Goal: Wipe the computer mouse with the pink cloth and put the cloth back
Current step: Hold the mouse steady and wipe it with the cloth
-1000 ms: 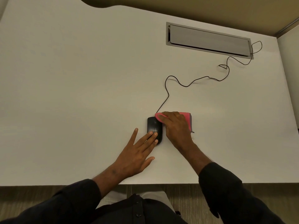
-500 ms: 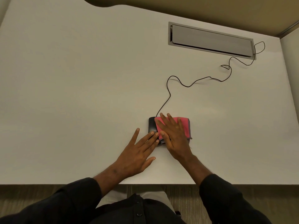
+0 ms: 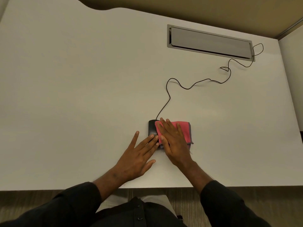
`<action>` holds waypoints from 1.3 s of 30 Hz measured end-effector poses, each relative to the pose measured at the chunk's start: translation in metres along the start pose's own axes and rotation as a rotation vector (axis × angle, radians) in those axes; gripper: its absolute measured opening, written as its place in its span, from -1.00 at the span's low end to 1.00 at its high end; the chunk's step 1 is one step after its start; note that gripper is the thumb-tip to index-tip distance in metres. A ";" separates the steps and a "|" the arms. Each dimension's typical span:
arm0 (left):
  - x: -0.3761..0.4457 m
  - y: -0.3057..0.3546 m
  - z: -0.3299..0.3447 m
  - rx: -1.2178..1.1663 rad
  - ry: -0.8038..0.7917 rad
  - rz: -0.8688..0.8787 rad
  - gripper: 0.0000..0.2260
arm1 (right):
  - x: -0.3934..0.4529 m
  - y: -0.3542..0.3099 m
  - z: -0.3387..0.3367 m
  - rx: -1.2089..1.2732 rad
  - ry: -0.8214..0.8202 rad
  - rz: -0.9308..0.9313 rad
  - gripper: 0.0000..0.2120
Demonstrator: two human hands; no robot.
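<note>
Two flat hands, pink cloth point(image 3: 181, 129) (grey-edged, folded) over black mouse point(image 3: 151, 127).

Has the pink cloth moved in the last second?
Yes. The cloth has slid left onto the mouse, now covering its right side under the right hand; earlier it lay beside it.

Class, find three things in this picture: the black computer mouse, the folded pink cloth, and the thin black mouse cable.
Black computer mouse point(image 3: 151, 127): head view, on its uncovered left side.
Folded pink cloth point(image 3: 185, 129): head view, on its bare right half.
Thin black mouse cable point(image 3: 167, 89): head view, on the bend above the mouse.
</note>
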State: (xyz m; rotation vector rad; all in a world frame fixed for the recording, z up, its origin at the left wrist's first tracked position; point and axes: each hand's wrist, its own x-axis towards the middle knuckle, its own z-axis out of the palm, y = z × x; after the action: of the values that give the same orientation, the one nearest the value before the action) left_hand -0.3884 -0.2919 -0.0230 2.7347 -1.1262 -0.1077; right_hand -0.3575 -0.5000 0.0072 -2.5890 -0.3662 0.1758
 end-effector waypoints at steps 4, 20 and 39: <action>0.000 -0.003 0.000 0.024 -0.007 0.013 -0.42 | 0.029 -0.001 -0.003 -0.168 -0.090 0.111 -0.50; 0.000 -0.005 0.009 0.038 0.039 0.027 -0.44 | 0.032 0.008 0.004 -0.262 -0.083 0.137 -0.44; -0.003 0.001 0.003 -0.151 0.145 -0.010 -0.45 | -0.006 0.027 -0.010 -0.191 -0.059 -0.046 -0.41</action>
State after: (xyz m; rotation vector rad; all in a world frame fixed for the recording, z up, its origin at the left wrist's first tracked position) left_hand -0.3912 -0.2909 -0.0261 2.5696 -1.0221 0.0037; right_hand -0.3551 -0.5283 0.0022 -2.7648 -0.4853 0.2101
